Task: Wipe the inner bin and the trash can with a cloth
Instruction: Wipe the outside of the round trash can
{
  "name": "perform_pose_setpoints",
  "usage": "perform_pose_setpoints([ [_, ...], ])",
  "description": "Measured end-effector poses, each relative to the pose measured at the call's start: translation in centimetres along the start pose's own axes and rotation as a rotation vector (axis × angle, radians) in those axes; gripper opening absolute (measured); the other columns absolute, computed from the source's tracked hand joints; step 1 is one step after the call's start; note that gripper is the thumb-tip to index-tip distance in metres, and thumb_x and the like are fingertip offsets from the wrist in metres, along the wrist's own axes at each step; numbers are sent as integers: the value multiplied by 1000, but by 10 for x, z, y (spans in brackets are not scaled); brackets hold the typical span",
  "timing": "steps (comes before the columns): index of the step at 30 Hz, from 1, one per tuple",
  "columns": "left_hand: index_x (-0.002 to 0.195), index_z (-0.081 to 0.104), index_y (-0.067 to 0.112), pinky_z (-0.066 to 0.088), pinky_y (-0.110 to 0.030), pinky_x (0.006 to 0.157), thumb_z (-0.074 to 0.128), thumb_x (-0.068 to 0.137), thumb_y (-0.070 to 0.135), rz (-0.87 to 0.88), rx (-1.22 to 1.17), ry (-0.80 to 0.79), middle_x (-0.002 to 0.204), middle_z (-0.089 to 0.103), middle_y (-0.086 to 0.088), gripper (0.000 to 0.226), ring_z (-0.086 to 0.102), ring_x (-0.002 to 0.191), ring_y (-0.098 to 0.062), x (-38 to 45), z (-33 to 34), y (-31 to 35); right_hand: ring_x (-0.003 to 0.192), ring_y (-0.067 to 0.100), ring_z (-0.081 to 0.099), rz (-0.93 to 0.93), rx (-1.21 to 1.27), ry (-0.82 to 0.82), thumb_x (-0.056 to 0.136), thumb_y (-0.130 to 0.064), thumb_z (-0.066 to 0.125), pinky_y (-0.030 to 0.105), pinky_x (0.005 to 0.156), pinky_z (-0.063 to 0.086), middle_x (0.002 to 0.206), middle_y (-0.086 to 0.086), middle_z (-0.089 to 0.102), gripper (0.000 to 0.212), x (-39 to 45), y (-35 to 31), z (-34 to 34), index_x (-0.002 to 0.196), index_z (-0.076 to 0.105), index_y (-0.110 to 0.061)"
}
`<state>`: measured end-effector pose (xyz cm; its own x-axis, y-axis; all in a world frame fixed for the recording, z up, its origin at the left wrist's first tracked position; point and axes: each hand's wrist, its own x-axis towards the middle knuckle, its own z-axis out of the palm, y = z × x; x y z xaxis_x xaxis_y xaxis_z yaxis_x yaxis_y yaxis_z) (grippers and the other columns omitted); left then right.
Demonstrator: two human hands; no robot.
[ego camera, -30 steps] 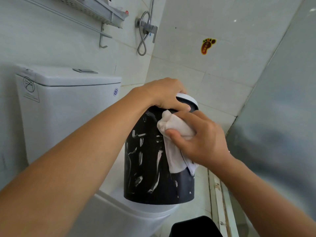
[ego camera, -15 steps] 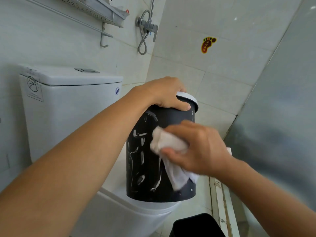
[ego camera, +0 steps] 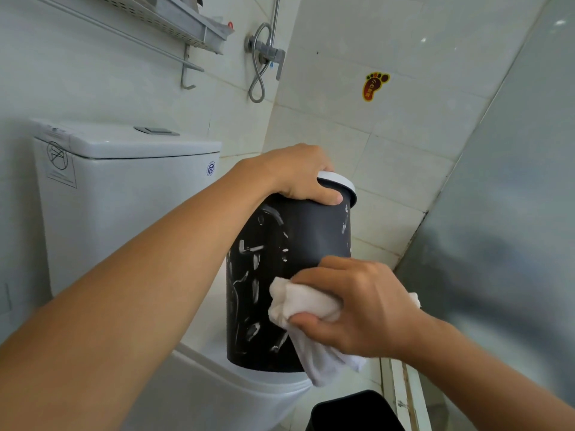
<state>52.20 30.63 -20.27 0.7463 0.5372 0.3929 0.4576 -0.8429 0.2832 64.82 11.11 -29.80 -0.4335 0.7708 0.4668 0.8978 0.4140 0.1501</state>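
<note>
Black trash can (ego camera: 280,259) standing upright on the closed toilet lid (ego camera: 249,381), white streaks and smears across its dark side, white rim (ego camera: 342,180) at the top. Left hand (ego camera: 298,175) clamped over that rim from above, fingers curled down the near edge, thumb tip lying along the upper wall of the can. Right hand (ego camera: 364,309) low against the can's right side, fingers and thumb pinching a bunched white cloth (ego camera: 298,306) pressed to the black wall. Loose tail of the cloth hanging below the hand, past the can's bottom edge. Small corner of cloth poking out behind the right wrist. Both grips closed: left on the rim, right on the cloth.

Left of the can, toilet tank (ego camera: 124,197) with a flush button on top and a crossed-circle sticker on its side. Above the can, shower valve and looped hose (ego camera: 264,60) on the tiled wall. Up and left of the can, wire shelf (ego camera: 174,20) with a rail and hook beneath it. Up and right of the can, orange foot-shaped sticker (ego camera: 375,85) on the tile. Right of the can, frosted glass panel (ego camera: 497,244). Below the can, at the frame's bottom edge, the top of another black object (ego camera: 354,412), too cropped to identify.
</note>
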Motion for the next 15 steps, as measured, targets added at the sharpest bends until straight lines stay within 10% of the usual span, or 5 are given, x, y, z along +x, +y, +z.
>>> perform_pose_setpoints([
  [5,81,63,13,43,-38,61,71,83,62,-27,10,25,78,67,-9,50,58,67,-24,-1,-1,-4,81,8,64,312,109,368,87,-63,63,37,68,57,92,-14,68,35,17,22,4,114,69,-41],
  [15,90,71,20,58,-48,82,70,87,59,-127,-32,41,89,72,-2,39,69,85,-23,-12,-8,-28,86,3,68,305,253,232,85,-61,70,33,71,57,96,-21,70,35,-29,23,22,113,72,-40],
])
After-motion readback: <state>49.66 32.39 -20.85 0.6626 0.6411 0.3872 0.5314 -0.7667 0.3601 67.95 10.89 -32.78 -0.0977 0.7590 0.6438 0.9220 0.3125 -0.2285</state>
